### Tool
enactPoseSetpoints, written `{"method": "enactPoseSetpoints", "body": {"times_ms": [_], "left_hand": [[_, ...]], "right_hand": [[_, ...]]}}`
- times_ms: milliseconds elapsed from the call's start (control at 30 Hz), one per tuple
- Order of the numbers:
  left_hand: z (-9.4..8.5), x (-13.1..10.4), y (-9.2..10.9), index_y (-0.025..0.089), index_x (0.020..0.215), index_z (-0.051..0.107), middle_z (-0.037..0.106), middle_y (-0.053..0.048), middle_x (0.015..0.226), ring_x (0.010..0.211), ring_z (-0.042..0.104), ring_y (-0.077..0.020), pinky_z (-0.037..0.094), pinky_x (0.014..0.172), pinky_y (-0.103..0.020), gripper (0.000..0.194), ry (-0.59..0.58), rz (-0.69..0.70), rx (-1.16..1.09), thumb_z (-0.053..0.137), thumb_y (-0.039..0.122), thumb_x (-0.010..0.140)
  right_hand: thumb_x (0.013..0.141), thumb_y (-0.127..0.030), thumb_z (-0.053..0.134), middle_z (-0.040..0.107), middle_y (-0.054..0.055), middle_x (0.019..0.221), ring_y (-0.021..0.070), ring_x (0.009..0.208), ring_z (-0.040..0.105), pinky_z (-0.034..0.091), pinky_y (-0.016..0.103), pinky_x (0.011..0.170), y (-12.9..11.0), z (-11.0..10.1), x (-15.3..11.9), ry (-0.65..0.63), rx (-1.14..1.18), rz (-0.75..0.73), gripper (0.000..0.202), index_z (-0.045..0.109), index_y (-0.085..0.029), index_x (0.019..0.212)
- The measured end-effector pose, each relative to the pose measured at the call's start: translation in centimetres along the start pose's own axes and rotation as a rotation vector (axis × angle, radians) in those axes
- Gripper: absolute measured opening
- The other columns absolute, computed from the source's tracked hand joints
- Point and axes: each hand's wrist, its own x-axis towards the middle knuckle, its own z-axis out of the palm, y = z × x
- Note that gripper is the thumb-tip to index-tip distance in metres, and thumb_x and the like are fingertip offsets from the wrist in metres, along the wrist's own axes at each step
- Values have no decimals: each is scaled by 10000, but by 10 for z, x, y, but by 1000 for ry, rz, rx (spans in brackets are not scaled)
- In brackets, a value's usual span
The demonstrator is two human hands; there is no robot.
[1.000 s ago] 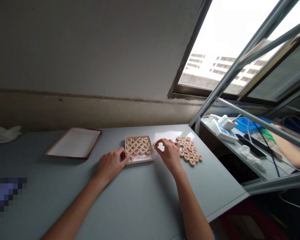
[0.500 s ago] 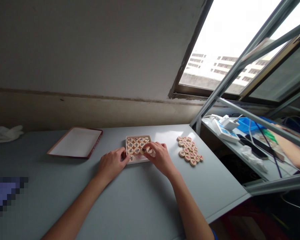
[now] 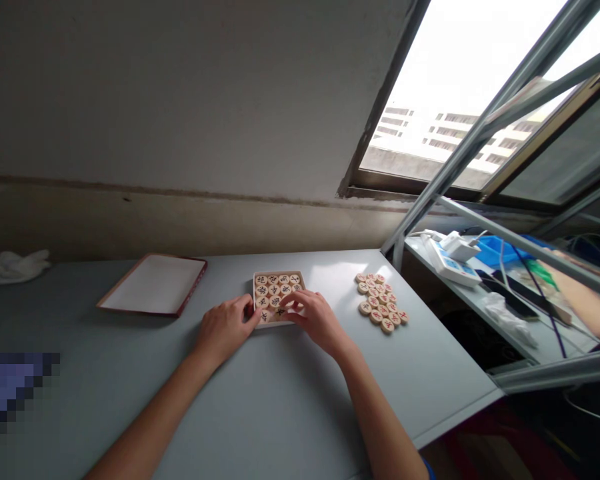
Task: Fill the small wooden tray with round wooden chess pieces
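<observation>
A shallow white box [image 3: 255, 288] on the grey table holds rows of round wooden Chinese chess pieces [image 3: 274, 290] with dark characters. My left hand [image 3: 226, 327] grips the box's near left side, thumb and forefinger curled against the wall. Over the box's near right part is my right hand [image 3: 316, 320]. Its thumb and fingers pinch at a chess piece [image 3: 281, 311] low in the front row, and they hide some of the pieces on that side. More pieces, mostly with red characters, lie in a cluster [image 3: 383, 305] to the right.
The box lid [image 3: 153, 285] lies open side up at the left, near the wall. A white cloth [image 3: 14, 268] is at the far left. Beyond a metal frame [image 3: 460, 153] on the right are a power strip [image 3: 450, 262] and another person's arm [image 3: 587, 300].
My right hand has shifted slightly left and nearer, bringing the pinched piece down into the front row beside the corner piece. My left hand stays on the box.
</observation>
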Motion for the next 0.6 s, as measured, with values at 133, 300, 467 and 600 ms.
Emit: {"method": "enactPoseSetpoints", "body": {"times_ms": [133,300,467,600], "left_hand": [[0,0,0,208,759,539,653,-23,791,699,594,-165,285,523,-243,293,2,-4,7,350,424,819],[1,0,-1,215,752,532,652,-14,786,693,593,-164,283,527,-239,278,18,12,15,352,416,820],[3,0,-2,218,749,531,652,-12,774,688,593,-166,276,522,-241,287,28,10,27,348,427,819],[3,0,-2,226,764,541,650,-13,771,674,590,-177,294,534,-245,296,29,19,24,342,438,819]], "right_hand": [[766,-213,627,615,-16,907,111,755,549,329,239,720,0,-1,0,12,-41,-4,91,591,-226,848],[827,-329,543,606,-5,795,141,769,517,285,273,711,1,-3,0,48,-255,12,192,580,-199,690],[852,-331,510,595,-11,766,131,755,500,265,273,697,2,-3,0,11,-276,-24,258,578,-194,644],[855,-326,507,591,-18,764,122,765,505,258,270,701,0,-2,0,-2,-246,-37,248,577,-193,658]]}}
